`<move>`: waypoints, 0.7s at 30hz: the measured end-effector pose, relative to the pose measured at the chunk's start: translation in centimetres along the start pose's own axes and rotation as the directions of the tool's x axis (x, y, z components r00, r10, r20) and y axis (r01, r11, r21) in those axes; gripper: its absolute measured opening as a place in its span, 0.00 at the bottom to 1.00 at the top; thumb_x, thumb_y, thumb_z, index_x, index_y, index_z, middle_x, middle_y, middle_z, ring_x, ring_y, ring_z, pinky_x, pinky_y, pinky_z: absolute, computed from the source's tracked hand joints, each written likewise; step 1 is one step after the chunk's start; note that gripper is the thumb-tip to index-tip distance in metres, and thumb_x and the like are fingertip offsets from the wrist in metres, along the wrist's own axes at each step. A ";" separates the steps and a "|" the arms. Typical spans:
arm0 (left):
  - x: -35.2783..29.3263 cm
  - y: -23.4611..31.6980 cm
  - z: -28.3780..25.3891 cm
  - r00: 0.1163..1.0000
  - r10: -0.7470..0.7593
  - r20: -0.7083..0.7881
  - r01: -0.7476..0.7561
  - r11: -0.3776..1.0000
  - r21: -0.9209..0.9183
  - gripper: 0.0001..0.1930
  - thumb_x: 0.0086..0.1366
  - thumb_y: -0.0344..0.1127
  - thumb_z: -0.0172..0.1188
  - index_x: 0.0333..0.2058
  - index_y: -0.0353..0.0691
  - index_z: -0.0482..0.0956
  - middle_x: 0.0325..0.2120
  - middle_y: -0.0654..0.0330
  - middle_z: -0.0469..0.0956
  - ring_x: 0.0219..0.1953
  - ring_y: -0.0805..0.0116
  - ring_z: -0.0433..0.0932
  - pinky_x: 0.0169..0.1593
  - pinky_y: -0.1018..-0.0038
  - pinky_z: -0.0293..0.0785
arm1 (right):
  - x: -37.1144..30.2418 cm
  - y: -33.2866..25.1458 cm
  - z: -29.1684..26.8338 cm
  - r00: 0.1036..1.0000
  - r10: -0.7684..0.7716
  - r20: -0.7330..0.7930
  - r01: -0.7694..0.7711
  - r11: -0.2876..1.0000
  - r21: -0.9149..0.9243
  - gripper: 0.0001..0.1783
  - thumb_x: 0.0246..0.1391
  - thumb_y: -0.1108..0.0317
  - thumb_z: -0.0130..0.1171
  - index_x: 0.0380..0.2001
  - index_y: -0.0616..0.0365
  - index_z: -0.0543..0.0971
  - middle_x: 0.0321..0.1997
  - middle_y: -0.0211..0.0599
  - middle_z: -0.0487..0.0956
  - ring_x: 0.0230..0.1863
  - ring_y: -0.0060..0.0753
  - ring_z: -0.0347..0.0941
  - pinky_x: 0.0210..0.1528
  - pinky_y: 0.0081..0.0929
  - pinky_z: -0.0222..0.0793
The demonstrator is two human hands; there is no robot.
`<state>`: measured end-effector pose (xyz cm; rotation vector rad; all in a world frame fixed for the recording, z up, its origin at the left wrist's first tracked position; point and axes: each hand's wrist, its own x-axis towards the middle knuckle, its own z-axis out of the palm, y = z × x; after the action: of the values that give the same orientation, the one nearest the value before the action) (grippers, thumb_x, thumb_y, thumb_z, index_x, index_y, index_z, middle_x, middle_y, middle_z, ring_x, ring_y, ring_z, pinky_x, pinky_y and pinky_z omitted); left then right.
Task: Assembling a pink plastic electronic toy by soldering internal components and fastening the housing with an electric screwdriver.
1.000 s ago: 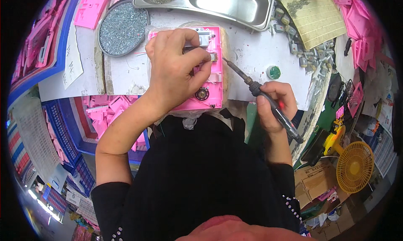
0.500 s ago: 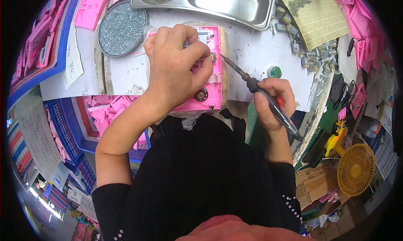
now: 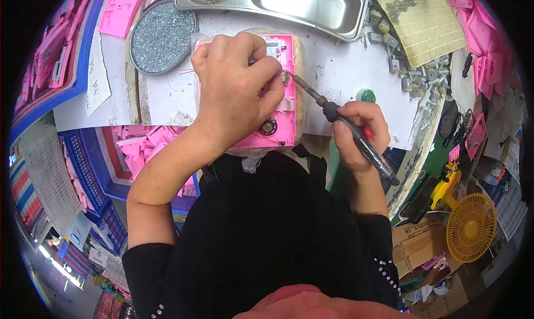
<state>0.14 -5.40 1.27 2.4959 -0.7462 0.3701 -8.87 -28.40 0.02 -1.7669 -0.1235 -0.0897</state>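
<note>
A pink plastic casing lies on a plastic-wrapped pad in front of me, with a small round speaker near its lower edge. My left hand is bent over the casing, thumb and forefinger pinched together; what they hold is hidden. Beside those fingertips sits a small metal part at the casing's right side. My right hand grips a soldering iron by its dark handle. The iron's tip meets or nearly meets that metal part, close to my left fingers.
A steel compartment tray stands at the back, beside a round dish of screws. Small grey motors lie heaped at right under a yellowish sheet. Pink parts fill a bin at lower left. A yellow fan stands lower right.
The soldering iron has moved slightly left with my right hand, bringing its tip to the metal part by my left fingertips. My left hand stays pinched over the casing.
</note>
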 end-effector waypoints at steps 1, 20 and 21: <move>0.0 0.0 0.0 1.000 0.002 -0.005 -0.002 1.000 -0.004 0.06 0.49 0.34 0.70 0.27 0.48 0.83 0.33 0.65 0.72 0.39 0.62 0.71 0.47 0.63 0.57 | 0.0 0.0 0.0 1.000 0.004 -0.006 -0.004 1.000 0.006 0.15 0.57 0.72 0.66 0.45 0.66 0.75 0.30 0.29 0.76 0.26 0.14 0.64 0.30 0.16 0.57; -0.1 0.0 0.1 1.000 0.013 -0.006 -0.013 1.000 0.000 0.06 0.50 0.34 0.70 0.28 0.49 0.83 0.33 0.66 0.71 0.39 0.64 0.70 0.48 0.62 0.56 | 0.0 0.5 0.0 0.996 -0.036 -0.082 0.037 0.999 0.013 0.13 0.55 0.73 0.67 0.42 0.64 0.77 0.24 0.28 0.78 0.22 0.12 0.66 0.25 0.15 0.58; -0.1 0.0 0.0 1.000 0.014 -0.004 -0.014 1.000 0.005 0.06 0.50 0.34 0.70 0.28 0.49 0.83 0.33 0.66 0.71 0.39 0.64 0.70 0.48 0.62 0.56 | 0.0 0.4 0.0 0.995 -0.040 -0.096 0.042 0.999 0.015 0.13 0.55 0.73 0.67 0.42 0.64 0.77 0.24 0.28 0.78 0.22 0.12 0.66 0.25 0.15 0.58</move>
<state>0.07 -5.34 1.18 2.4952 -0.7622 0.3818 -8.80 -28.50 -0.39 -1.7405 -0.0908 -0.2024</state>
